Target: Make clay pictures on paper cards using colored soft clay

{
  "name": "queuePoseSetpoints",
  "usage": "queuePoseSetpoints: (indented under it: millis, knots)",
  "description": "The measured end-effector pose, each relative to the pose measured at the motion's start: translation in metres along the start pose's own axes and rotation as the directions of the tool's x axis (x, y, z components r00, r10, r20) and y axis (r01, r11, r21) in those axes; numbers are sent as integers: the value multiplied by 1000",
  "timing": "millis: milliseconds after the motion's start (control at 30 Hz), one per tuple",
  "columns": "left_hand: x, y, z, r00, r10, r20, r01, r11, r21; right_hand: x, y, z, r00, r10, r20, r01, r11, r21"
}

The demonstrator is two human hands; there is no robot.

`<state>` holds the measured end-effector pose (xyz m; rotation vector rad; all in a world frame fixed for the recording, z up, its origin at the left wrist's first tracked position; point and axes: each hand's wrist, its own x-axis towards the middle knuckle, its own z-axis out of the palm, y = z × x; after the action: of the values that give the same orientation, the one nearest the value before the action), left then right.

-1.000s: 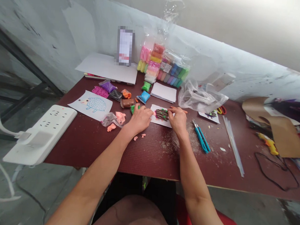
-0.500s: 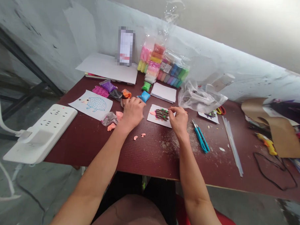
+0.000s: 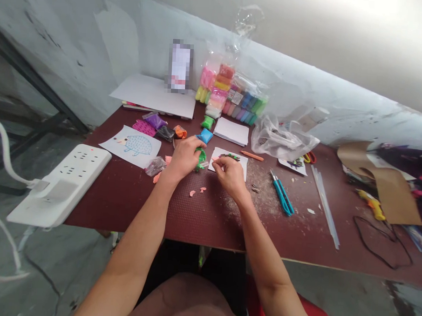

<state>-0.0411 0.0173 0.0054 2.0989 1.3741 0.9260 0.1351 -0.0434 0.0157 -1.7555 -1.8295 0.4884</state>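
My left hand (image 3: 187,158) is closed, with its fingertips on a packet of green clay (image 3: 201,159). Just right of it, my right hand (image 3: 230,175) is over a white card (image 3: 243,164), thumb and forefinger pinched together. Whatever is in that pinch is hidden or too small to make out. On the card, a dark clay figure (image 3: 229,156) with green dots is mostly covered by the hand. Small pink clay bits (image 3: 192,193) lie on the table in front. An orange pen-like stick (image 3: 252,155) rests to the right of the card.
A hedgehog drawing (image 3: 136,144) lies at left, near a power strip (image 3: 61,186). Behind are a blue clay packet (image 3: 205,136), stacked paper (image 3: 231,131) and bagged coloured clay (image 3: 246,103). At right are a teal cutter (image 3: 282,193), clear sticks (image 3: 326,207) and a yellow glue gun (image 3: 371,204).
My right hand has moved left across the card, uncovering the orange stick and covering more of the figure. The green clay packet now shows beside my left hand, which has shifted little.
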Motion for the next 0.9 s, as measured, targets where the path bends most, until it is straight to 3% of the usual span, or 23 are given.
queuePoseSetpoints:
  millis: [233,367,467,600,700,900]
  knots:
    - [1,4,-2,999,-3,-38,-6,969,-246,-2,1,5,1000,31,1,-30,984,177]
    - [1,4,-2,998,-47,-47,30,949,-315,-3,4,6,997,79,8,-76,919,387]
    - [0,3,0,998,-63,14,63,909,-413,-3,7,6,993,116,-15,-94,871,482]
    - [0,2,3,986,-71,150,144,813,-564,-4,6,5,982,143,-125,-71,887,456]
    - [0,4,4,981,-72,182,171,768,-617,-6,2,4,974,133,-183,-38,893,448]
    - [-3,10,-2,979,-40,202,146,825,-546,-6,0,5,979,126,-161,-35,879,476]
